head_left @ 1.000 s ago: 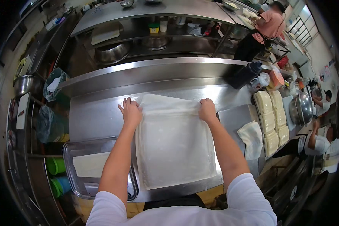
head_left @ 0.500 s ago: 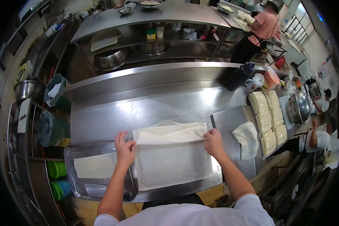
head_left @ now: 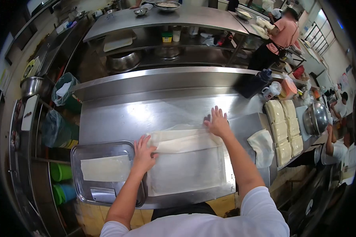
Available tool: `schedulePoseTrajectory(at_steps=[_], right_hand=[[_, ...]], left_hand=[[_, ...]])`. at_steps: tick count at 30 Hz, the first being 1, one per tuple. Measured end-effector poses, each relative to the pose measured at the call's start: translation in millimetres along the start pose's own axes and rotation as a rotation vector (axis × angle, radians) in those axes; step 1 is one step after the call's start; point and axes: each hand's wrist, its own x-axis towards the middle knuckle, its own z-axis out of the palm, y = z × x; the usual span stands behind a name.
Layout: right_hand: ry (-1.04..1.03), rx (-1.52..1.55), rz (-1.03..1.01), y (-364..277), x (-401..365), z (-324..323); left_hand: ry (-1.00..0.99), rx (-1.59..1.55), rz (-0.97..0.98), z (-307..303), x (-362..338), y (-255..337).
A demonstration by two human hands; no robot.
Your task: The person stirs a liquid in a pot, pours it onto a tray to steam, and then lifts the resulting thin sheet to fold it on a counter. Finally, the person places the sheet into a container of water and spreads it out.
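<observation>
A thin, pale, translucent rectangular sheet [head_left: 186,173] lies on the steel counter before me, its far part folded over into a whiter, wrinkled band. At the left end of this fold rests my left hand [head_left: 144,155], fingers spread and thumb on the edge. My right hand [head_left: 218,124] lies open with fingers fanned out at the far right corner, fingertips reaching past the sheet towards the bare metal. Left of the sheet, a metal tray [head_left: 77,173] holds a smaller pale rectangular sheet [head_left: 105,168] and a flat metal piece [head_left: 103,194].
A folded white cloth [head_left: 262,148] lies on a raised steel surface [head_left: 241,126] at right. Beyond it stand wrapped pale blocks [head_left: 279,132], a steel bowl [head_left: 318,117] and a dark bottle [head_left: 256,83]. Bins [head_left: 57,128] stand at left. People [head_left: 283,35] work at the back and right.
My right hand has let go of the fold's right end, opened and moved away from me. My left hand has loosened its pinch and spread its fingers. The view has shifted slightly.
</observation>
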Motion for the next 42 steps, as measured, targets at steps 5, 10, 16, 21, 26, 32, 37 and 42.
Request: schedulePoseTrajectory(at_steps=[5, 10, 16, 21, 26, 32, 37, 42], right_hand=[[-0.122, -0.130, 0.187, -1, 4, -23], [0.086, 0.045, 0.334, 12, 39, 11], [-0.128, 0.031, -0.221, -135, 32, 1], [-0.029, 0.022, -0.221, -197, 69, 37], [0.029, 0.132, -0.160, -214, 97, 44], [0.015, -0.016, -0.213, -228, 78, 24], [0.109, 0.572, -0.279, -201, 62, 47], [0.085, 0.235, -0.423, -170, -79, -9]], left_hand=[[-0.009, -0.048, -0.038, -2, -8, -7], [0.043, -0.092, -0.060, -2, -5, -5], [0.031, -0.097, -0.025, 5, -1, -10], [0.026, -0.106, -0.004, 7, -6, -11], [0.067, -0.126, -0.006, 6, -8, -10], [0.086, -0.121, -0.012, 8, -7, -9], [0.103, -0.125, -0.040, 11, 1, -7], [0.233, -0.197, -0.069, 2, 15, 4]])
